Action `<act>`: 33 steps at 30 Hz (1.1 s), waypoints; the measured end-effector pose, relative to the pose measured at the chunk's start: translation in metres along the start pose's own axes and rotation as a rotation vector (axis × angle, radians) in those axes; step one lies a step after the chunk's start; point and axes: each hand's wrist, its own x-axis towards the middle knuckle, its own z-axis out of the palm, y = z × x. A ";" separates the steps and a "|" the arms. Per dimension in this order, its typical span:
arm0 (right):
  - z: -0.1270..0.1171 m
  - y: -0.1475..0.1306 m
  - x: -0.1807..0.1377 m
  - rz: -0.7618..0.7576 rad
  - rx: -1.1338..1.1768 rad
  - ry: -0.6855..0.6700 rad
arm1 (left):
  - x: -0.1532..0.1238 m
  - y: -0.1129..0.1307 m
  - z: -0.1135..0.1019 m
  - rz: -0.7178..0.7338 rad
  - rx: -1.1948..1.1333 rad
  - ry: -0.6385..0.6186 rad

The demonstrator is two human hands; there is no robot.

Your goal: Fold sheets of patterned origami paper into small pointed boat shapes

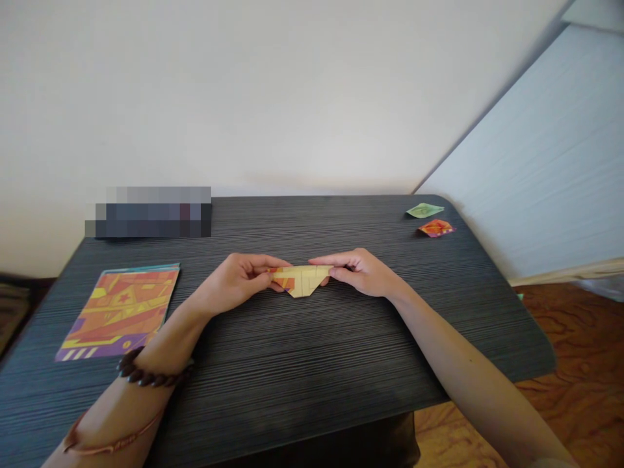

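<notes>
A folded piece of yellow and orange paper (302, 281) lies at the middle of the dark striped table (302, 390). My left hand (238, 279) pinches its left end, fingers closed on the fold. My right hand (363, 272) pinches its right end the same way. The paper forms a flat strip with a point hanging toward me. A bead bracelet and a thin cord sit on my left wrist.
A stack of orange, yellow and purple patterned sheets (119, 312) lies at the left. Two small folded pieces, one green (425, 210) and one orange (436, 228), rest at the far right corner. A blurred dark object (151, 218) sits at the back left. A pale panel (536, 169) leans on the right.
</notes>
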 end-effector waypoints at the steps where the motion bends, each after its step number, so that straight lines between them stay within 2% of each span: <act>1: 0.000 0.000 0.000 -0.007 0.011 0.003 | 0.000 0.001 0.000 0.009 -0.013 0.008; 6: 0.007 -0.002 0.001 -0.017 -0.022 0.052 | 0.000 0.002 0.005 0.024 0.053 0.065; 10: 0.018 -0.004 0.004 -0.020 -0.129 0.170 | 0.002 0.003 0.015 0.010 0.129 0.154; 13: 0.020 -0.002 0.005 -0.004 -0.123 0.167 | 0.002 0.003 0.018 -0.016 0.164 0.181; 17: 0.013 0.000 0.004 0.025 -0.096 0.126 | 0.002 0.001 0.013 -0.037 0.138 0.150; 22: 0.009 0.000 0.002 0.005 -0.077 0.090 | 0.001 -0.002 0.005 -0.017 0.038 0.022; 25: 0.013 -0.001 0.001 -0.076 -0.211 0.223 | 0.000 -0.001 0.005 0.078 0.110 0.109; 28: 0.016 -0.003 0.002 -0.225 -0.412 0.389 | 0.001 -0.001 0.007 0.263 0.339 0.267; 30: 0.017 -0.004 0.003 -0.310 -0.520 0.414 | 0.002 -0.002 0.007 0.411 0.501 0.319; 33: 0.016 -0.005 0.005 -0.348 -0.661 0.394 | 0.004 -0.007 0.006 0.570 0.682 0.319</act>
